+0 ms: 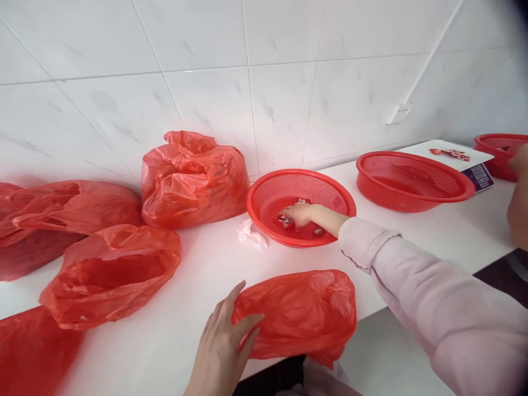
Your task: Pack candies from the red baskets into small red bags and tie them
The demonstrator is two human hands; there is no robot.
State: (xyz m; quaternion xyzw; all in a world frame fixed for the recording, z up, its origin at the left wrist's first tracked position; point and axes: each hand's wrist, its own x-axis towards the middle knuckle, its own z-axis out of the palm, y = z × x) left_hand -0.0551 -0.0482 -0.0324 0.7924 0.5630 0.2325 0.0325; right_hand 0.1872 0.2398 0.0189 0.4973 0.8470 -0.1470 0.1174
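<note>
My right hand reaches into a red perforated plastic basket, its fingers closed on a small colourful wrapped packet. Two more small packets lie in the basket, one beyond the hand and another packet near the front wall. My left hand is by the near table edge, fingers apart, at the left end of a red plastic bag. Its thumb side overlaps the bag, which lies on its side with its contents hidden.
Red plastic bags stand at the left: a full bag against the wall and an open bag nearer. Crumpled white paper touches the basket. A second red basket is on the right; beyond it another person's hand is at a third basket.
</note>
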